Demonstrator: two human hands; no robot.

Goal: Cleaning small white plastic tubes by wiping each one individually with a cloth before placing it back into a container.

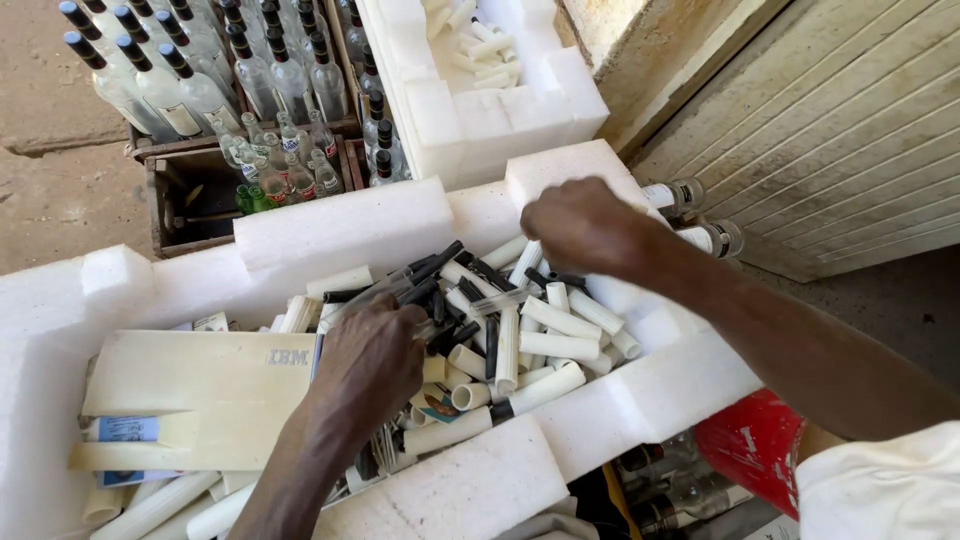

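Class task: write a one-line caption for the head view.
Two hands, left and right, sort white tubes in a foam tray.

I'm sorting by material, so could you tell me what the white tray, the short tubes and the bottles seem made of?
White tray: foam, probably polystyrene; matte, grainy, chipped edges.
Short tubes: likely plastic; smooth, cream, hollow ends.
Bottles: apparently glass; clear and glinting.

Sunlight falls on a bare concrete floor point(45, 150). A pale corrugated metal shutter point(850, 130) stands at right, beside a rough plastered wall point(620, 30).

White and black plastic tubes point(530, 345) jumbled in white foam tray point(640, 400)
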